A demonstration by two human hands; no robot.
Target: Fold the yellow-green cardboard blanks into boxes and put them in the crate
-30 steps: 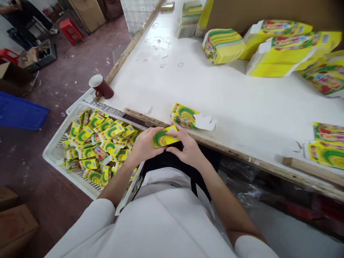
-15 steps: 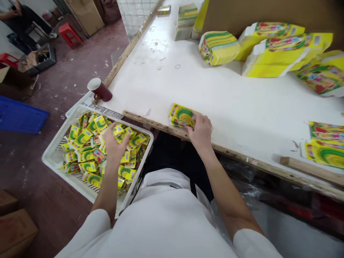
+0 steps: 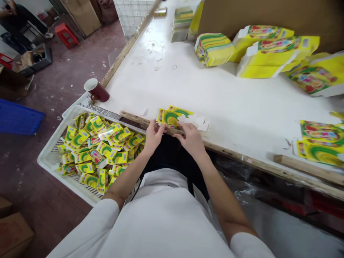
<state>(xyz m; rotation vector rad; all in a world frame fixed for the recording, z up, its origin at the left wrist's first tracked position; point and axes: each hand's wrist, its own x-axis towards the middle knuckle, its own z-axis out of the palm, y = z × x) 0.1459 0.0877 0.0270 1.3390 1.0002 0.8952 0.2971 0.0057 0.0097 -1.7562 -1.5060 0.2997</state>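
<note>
At the table's near edge lies a small yellow carton (image 3: 170, 118) with a green swirl print. My left hand (image 3: 154, 138) grips its left end between thumb and fingers. On its right end, the fingers of my right hand (image 3: 191, 138) are closed, with the thumb below. Just behind it is another flat yellow carton (image 3: 182, 110); white open flaps (image 3: 200, 122) stick out to the right, and I cannot tell which carton they belong to. Below left, a white plastic basket (image 3: 49, 165) holds many small filled yellow cartons (image 3: 106, 150).
A dark red mug (image 3: 100, 92) stands at the table's left corner. Stacks of flat yellow cartons (image 3: 279, 53) line the back, and more cartons (image 3: 319, 143) lie at right beside a wooden strip (image 3: 306, 168). A person (image 3: 20, 21) sits far left near a red stool (image 3: 67, 35).
My left hand has moved from above the basket to the carton at the table edge. The carton has come left and nearer, and white flaps now show beside it.
</note>
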